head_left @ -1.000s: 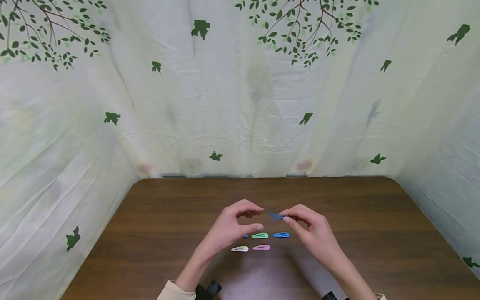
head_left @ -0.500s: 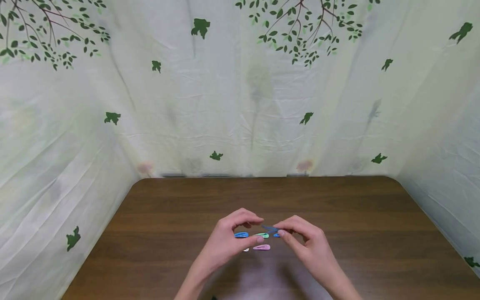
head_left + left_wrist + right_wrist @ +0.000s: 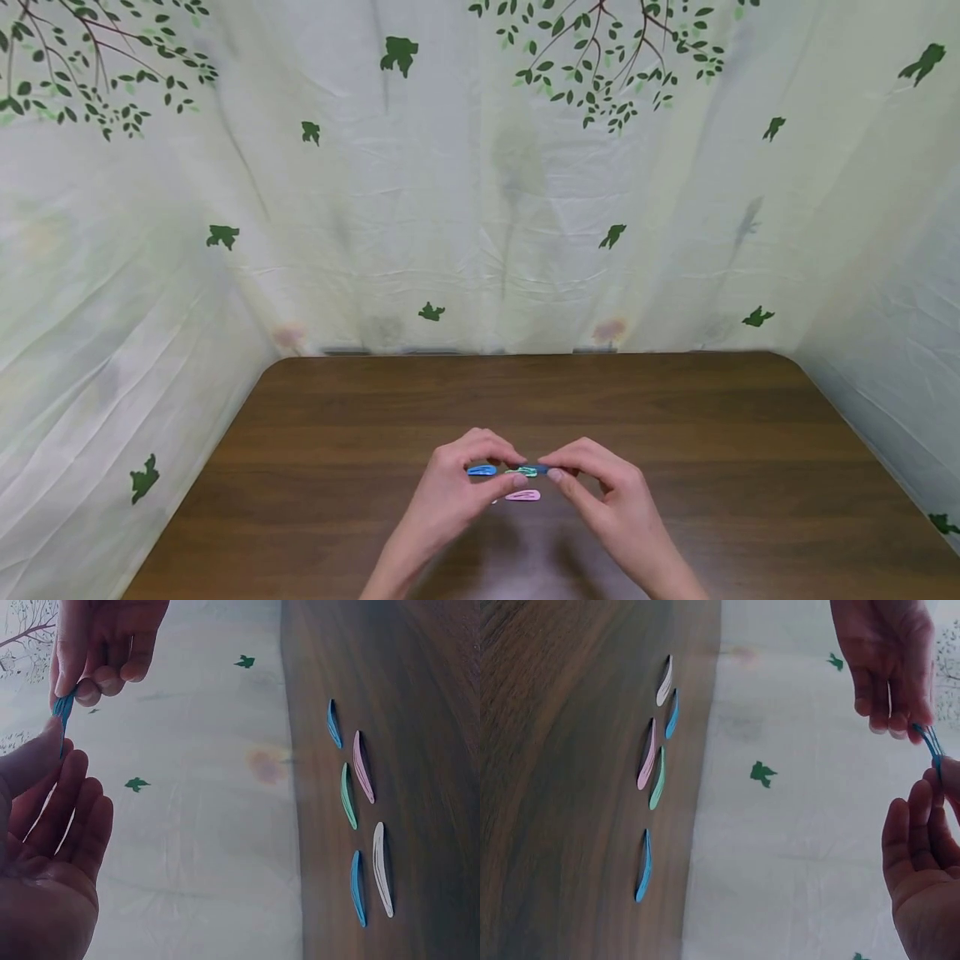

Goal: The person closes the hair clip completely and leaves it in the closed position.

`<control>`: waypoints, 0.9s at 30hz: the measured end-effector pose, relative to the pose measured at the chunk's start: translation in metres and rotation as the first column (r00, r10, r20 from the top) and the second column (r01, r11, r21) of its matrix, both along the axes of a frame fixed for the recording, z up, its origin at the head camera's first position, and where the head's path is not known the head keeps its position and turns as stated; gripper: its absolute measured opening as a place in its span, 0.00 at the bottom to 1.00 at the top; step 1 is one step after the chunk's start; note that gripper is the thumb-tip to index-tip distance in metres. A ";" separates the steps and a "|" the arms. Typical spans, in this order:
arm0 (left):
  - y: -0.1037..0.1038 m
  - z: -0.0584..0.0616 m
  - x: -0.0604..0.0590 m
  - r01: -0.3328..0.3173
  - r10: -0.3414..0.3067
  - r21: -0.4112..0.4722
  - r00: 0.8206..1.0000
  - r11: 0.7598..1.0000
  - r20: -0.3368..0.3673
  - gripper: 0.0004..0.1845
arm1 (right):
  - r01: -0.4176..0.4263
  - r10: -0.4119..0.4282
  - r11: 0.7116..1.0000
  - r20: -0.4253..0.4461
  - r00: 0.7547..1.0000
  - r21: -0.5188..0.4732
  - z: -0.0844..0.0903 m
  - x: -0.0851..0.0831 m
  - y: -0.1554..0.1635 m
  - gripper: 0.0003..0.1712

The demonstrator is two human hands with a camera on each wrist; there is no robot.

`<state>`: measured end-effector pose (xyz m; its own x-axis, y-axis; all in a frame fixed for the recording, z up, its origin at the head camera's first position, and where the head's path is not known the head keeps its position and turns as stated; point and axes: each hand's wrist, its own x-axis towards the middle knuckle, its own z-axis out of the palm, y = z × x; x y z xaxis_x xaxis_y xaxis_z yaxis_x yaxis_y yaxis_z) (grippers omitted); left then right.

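A blue snap hair clip (image 3: 64, 709) is held in the air between both hands. My left hand (image 3: 450, 477) pinches one end of it between thumb and index finger. The other end is in the grip of my right hand's (image 3: 609, 477) thumb and forefinger. Below lie several more hair clips on the table: a pink clip (image 3: 364, 766), a green clip (image 3: 349, 796), a white clip (image 3: 382, 870), a blue clip (image 3: 358, 890) and another blue clip (image 3: 334, 724). In the head view the hands mostly hide the white clip and the right-hand blue one.
The brown wooden table (image 3: 360, 417) reaches back to a pale cloth backdrop (image 3: 450, 183) printed with leaves and birds. Cloth also hangs along the left and right sides.
Both hands have come down and closer together, over the clips on the table. The held clip looked spread open earlier; now its free end is between the left fingertips.
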<state>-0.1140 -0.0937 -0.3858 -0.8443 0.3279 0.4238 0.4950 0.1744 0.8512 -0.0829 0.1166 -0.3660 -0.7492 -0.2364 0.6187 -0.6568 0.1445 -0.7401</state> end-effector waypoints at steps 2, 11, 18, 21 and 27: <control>0.000 0.000 0.000 -0.004 0.004 0.010 1.000 1.000 -0.012 0.07 | -0.002 0.002 1.000 -0.008 1.000 0.000 -0.001 0.000 0.000 0.14; 0.002 0.000 0.002 -0.041 0.044 0.048 0.997 0.998 -0.070 0.06 | -0.012 0.012 1.000 -0.019 1.000 -0.009 -0.002 0.001 -0.002 0.16; 0.003 0.000 0.003 -0.058 0.063 0.050 0.993 0.997 -0.103 0.08 | 0.018 -0.018 1.000 -0.021 1.000 -0.004 -0.016 -0.004 -0.001 0.15; 0.004 -0.001 0.003 -0.049 0.055 0.041 0.988 0.998 -0.143 0.07 | 0.055 -0.055 0.998 -0.002 0.998 0.002 -0.026 -0.007 0.000 0.14; 0.006 -0.005 0.003 -0.065 0.069 0.029 0.982 0.997 -0.177 0.07 | 0.147 -0.146 0.989 -0.062 0.987 0.009 -0.036 -0.009 -0.002 0.16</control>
<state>-0.1113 -0.0880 -0.3905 -0.7747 0.2619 0.5755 0.6264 0.1935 0.7551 -0.0922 0.1141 -0.4020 -0.7376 -0.1354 0.6616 -0.6714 0.2521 -0.6969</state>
